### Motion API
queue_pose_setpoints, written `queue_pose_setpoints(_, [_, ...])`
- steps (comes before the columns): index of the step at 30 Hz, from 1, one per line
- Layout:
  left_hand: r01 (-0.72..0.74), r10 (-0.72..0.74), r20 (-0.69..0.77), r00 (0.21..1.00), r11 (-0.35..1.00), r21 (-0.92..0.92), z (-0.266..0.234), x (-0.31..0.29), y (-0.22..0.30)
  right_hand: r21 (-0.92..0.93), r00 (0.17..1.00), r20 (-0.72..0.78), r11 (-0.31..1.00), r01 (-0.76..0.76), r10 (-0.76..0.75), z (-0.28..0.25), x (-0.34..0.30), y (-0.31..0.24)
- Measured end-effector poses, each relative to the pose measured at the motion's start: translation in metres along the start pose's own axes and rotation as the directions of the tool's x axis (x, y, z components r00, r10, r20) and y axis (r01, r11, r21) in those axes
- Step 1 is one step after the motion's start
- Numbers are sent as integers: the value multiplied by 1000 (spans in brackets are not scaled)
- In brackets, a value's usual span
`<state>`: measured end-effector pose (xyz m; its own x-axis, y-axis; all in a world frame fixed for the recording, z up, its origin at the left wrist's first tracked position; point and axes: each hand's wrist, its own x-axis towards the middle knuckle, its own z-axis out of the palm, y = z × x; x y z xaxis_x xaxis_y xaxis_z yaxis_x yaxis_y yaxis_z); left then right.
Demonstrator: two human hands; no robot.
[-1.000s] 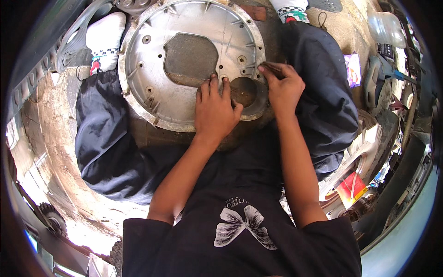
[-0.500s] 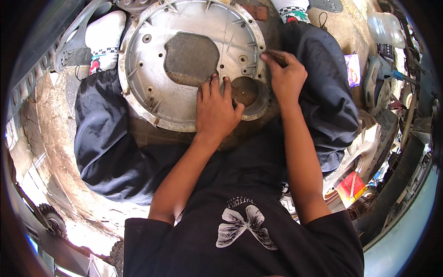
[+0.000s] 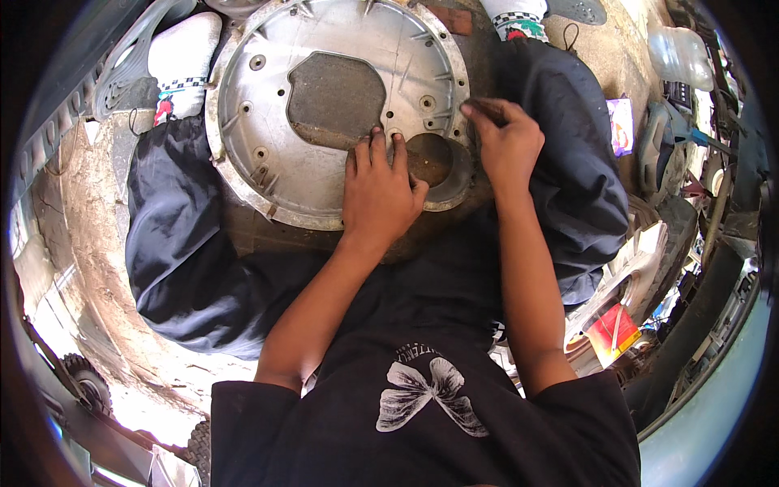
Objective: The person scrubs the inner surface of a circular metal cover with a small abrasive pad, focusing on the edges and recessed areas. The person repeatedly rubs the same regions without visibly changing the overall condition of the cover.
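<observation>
A round grey metal housing cover [image 3: 316, 191] lies flat between my legs. It has a large irregular opening near its middle, a smaller round one at its lower right and bolt holes along its rim. My left hand [image 3: 380, 193] rests on it with fingers spread, the fingertips between the two openings. At the cover's right rim, my right hand [image 3: 507, 144] is closed in a pinch around something thin and dark, mostly hidden by the fingers. Its fingertips are at the rim's edge, and whether they touch the metal I cannot tell.
My bent legs [image 3: 568, 162] flank the cover. On the right are a clear plastic bottle [image 3: 680, 57], a purple packet [image 3: 620, 127], a grey tool with a blue part [image 3: 656, 146] and a red-and-yellow box [image 3: 613, 334]. A reddish block [image 3: 451, 20] lies beyond the cover.
My right hand has slid a little toward me along the cover's right rim, still pinching. My left hand stays in place on the metal. The view has shifted slightly.
</observation>
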<state>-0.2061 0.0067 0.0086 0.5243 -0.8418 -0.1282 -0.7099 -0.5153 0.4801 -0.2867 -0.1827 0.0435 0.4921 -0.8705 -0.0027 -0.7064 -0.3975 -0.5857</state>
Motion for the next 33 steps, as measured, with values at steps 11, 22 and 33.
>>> queue_pose_setpoints(11, [-4,3,23,1000,1000,6,-1,2,-1,62,993,-75,993,100,-96,11,11,-7])
queue_pose_setpoints(22, [-5,5,19,1000,1000,-5,-4,0,0,137,991,-115,987,84,-69,19,21,-15])
queue_pose_setpoints(33, [-4,4,22,1000,1000,-2,-3,2,-1,73,990,-109,993,97,-89,19,13,-11])
